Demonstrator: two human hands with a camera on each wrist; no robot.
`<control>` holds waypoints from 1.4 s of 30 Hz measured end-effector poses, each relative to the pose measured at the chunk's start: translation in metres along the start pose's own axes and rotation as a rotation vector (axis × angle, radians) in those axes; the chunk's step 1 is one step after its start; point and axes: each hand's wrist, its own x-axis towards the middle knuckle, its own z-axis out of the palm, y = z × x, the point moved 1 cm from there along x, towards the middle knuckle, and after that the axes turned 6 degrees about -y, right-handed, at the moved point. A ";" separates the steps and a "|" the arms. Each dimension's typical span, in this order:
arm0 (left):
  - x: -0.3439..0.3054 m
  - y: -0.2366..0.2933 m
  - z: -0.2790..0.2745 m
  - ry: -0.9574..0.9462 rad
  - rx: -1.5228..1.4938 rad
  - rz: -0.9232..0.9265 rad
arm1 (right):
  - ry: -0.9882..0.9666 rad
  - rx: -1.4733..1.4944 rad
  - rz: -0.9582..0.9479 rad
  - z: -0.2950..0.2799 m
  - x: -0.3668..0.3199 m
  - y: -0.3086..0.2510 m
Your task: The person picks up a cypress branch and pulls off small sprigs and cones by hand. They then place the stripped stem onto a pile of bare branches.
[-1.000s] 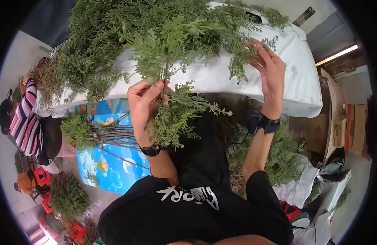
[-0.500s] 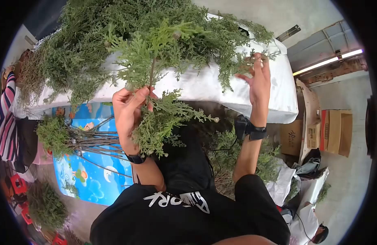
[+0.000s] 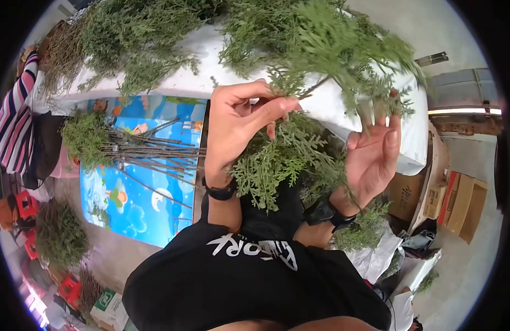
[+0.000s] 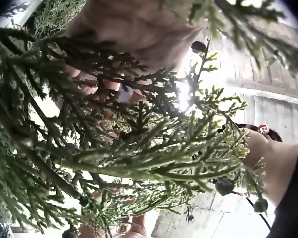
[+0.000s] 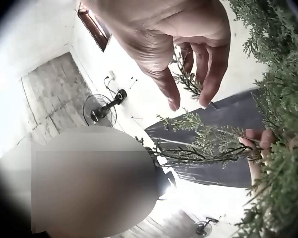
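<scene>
My left hand [image 3: 238, 121] pinches an evergreen branch by its thin brown stem [image 3: 319, 86] between thumb and fingers. The leafy top [image 3: 343, 41] of the branch, blurred, leans up to the right over the white-covered table [image 3: 178, 83]. More green sprigs [image 3: 274, 163] hang below this hand and partly cover the left wrist view. To the right, my right hand [image 3: 373, 160] is palm up, fingers extended, their tips overlapped by foliage. In the right wrist view a small sprig [image 5: 188, 83] lies across its loosely bent fingers, with the thumb apart.
Heaps of evergreen cuttings [image 3: 139, 41] cover the table. A bundle of bare-stemmed branches [image 3: 150, 151] lies on a blue patterned surface [image 3: 133, 215] at left. Someone in a striped sleeve [image 3: 17, 116] is at far left. Cardboard boxes [image 3: 465, 207] stand at right; red stools [image 3: 70, 289] stand at lower left.
My left hand has moved right, and the branch top has swung from upright to the right. My right hand has dropped lower and turned palm up. The head view has shifted too.
</scene>
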 end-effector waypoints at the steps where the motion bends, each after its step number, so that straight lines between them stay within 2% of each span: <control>1: -0.001 -0.002 -0.001 -0.016 -0.005 0.019 | 0.006 0.004 -0.013 0.000 -0.003 0.002; 4: -0.004 0.002 0.005 0.034 -0.021 -0.078 | -0.009 -0.105 0.007 0.002 -0.006 0.004; 7: -0.004 0.000 0.008 0.038 -0.027 -0.074 | -0.075 -0.252 0.097 0.006 -0.012 0.002; 10: -0.005 0.000 0.014 0.062 -0.028 -0.085 | -0.100 -0.275 0.122 0.007 -0.010 0.000; 12: -0.005 0.002 0.018 0.046 -0.011 -0.102 | -0.017 -0.166 0.100 0.015 -0.009 -0.002; 13: -0.005 0.003 0.020 0.028 0.003 -0.123 | 0.027 -0.311 0.083 0.015 -0.009 -0.001; 16: -0.005 0.004 0.026 -0.007 0.017 -0.118 | 0.091 -0.318 0.050 0.016 -0.012 -0.005; 20: -0.008 -0.003 0.033 -0.025 -0.006 -0.101 | 0.052 -0.296 0.034 0.011 -0.016 -0.018; 21: -0.009 -0.005 0.034 -0.021 -0.017 -0.101 | 0.060 -0.178 0.011 0.013 -0.017 -0.018; 24: -0.010 0.003 0.040 -0.054 0.073 -0.187 | 0.081 -0.366 0.042 0.020 -0.021 -0.025; 25: -0.010 0.005 0.042 -0.071 0.092 -0.177 | 0.114 -0.270 0.047 0.021 -0.022 -0.025; 28: -0.011 0.002 0.045 -0.095 0.082 -0.193 | 0.153 -0.363 0.136 0.016 -0.025 -0.029; 33: -0.014 -0.004 0.048 -0.162 0.022 -0.139 | 0.098 -0.242 -0.036 0.007 -0.031 -0.023; 42: -0.018 -0.001 0.055 -0.203 0.026 -0.149 | 0.141 -0.311 -0.020 0.014 -0.036 -0.031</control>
